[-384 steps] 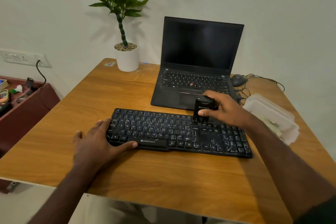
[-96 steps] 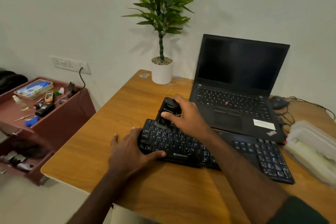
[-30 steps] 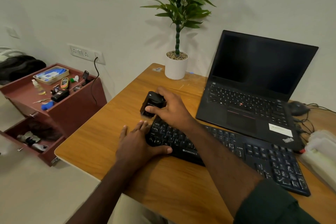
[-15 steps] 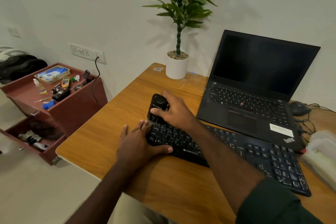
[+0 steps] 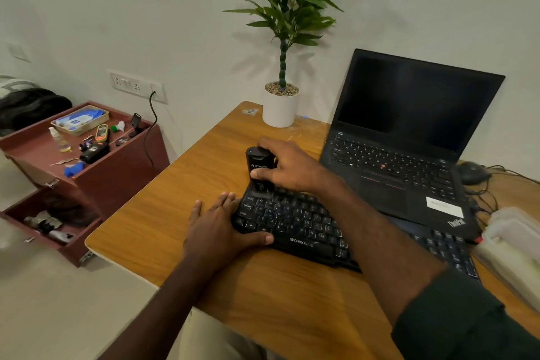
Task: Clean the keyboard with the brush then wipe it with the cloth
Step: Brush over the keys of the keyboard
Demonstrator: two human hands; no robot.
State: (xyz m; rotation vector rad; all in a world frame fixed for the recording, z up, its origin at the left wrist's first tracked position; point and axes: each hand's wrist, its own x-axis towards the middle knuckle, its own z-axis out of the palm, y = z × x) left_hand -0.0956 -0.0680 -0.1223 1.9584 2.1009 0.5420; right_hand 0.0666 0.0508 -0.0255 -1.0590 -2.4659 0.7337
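A black keyboard [image 5: 295, 225] lies on the wooden table [image 5: 181, 184], its right part hidden under my right forearm. My right hand [image 5: 287, 168] grips a small black brush [image 5: 258, 166] upright, bristles down on the keyboard's far left corner. My left hand [image 5: 217, 226] rests flat on the table against the keyboard's left end, fingers straight, thumb along the front edge. No cloth can be made out for certain.
An open black laptop [image 5: 409, 137] stands behind the keyboard. A potted plant [image 5: 282, 105] is at the far edge. A mouse [image 5: 472, 172] with cables and a translucent plastic box [image 5: 514, 245] sit at the right. A red cabinet [image 5: 87, 155] with small items stands left.
Over the last second the brush came back from just off the keyboard's left end onto its far left corner and now stands more upright. My left hand has stayed in place.
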